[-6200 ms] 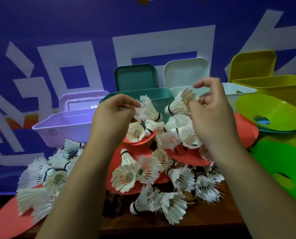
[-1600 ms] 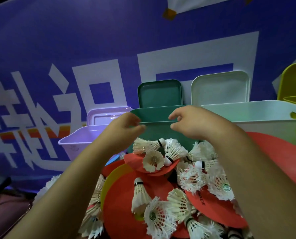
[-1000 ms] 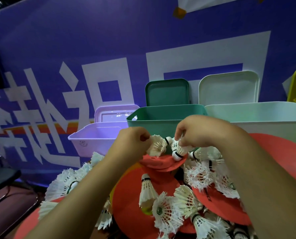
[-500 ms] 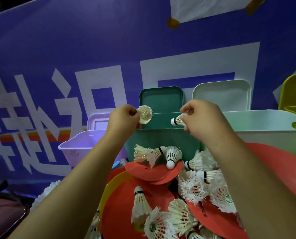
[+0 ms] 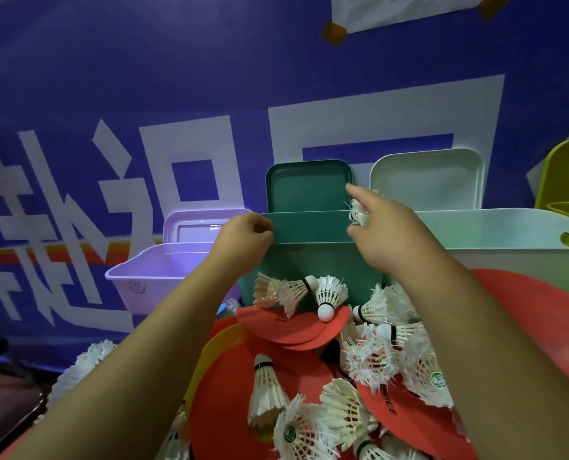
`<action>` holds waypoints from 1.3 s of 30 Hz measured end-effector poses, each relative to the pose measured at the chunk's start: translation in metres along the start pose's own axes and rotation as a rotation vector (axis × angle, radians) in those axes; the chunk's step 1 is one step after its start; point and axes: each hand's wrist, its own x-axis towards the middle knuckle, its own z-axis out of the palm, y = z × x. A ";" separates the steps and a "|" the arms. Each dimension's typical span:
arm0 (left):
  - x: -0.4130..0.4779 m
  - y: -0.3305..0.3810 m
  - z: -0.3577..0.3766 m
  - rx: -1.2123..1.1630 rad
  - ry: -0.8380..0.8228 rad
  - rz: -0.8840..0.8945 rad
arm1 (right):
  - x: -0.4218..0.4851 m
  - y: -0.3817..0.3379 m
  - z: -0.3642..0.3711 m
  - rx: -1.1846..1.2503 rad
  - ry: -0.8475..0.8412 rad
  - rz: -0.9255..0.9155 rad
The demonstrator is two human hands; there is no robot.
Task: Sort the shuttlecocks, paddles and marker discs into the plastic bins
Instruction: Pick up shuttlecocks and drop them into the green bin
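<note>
Blue banner [image 5: 110,78] with white lettering filled the background, with taped paper [image 5: 402,11] at the top edge. Left hand [image 5: 243,244]: fingers curled tight into a fist, nothing showing in them, knuckles at the near rim of the green bin [image 5: 309,260]. Right hand [image 5: 386,234]: index finger straight, thumb below, white shuttlecock [image 5: 358,210] between them above the bin's right corner; gripped or already loose, could not tell. Bin mouth lay open between the hands. Green lid [image 5: 306,184] stood upright behind. Lilac bin [image 5: 150,280] just left, white bin [image 5: 492,234] just right with white lid [image 5: 429,180] behind it, yellow bin [image 5: 568,180] at the far right edge. Below the forearms, loose shuttlecocks [image 5: 369,360] were heaped on overlapping red discs [image 5: 230,393] against the green bin's front wall.
</note>
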 end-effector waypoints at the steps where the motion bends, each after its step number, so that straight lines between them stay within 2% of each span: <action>1: -0.003 0.000 -0.001 -0.009 0.002 0.010 | -0.003 -0.002 -0.001 -0.049 -0.058 -0.005; 13: -0.039 -0.003 -0.025 -0.023 0.029 0.026 | -0.010 -0.013 -0.008 -0.181 -0.204 -0.005; 17: -0.051 -0.015 -0.020 0.078 -0.060 -0.091 | -0.017 -0.021 -0.010 -0.202 -0.300 -0.046; 24: -0.065 -0.023 -0.009 0.180 -0.220 -0.168 | -0.028 -0.028 -0.004 -0.256 -0.511 -0.141; 29: -0.071 -0.023 -0.008 0.121 -0.157 -0.132 | -0.039 -0.027 0.015 -0.466 -0.763 -0.159; 33: -0.074 -0.027 -0.011 0.005 -0.101 -0.105 | -0.038 -0.024 0.023 -0.553 -0.742 -0.137; 39: -0.081 -0.019 -0.021 -0.030 -0.024 -0.044 | -0.039 -0.023 0.026 -0.593 -0.791 -0.130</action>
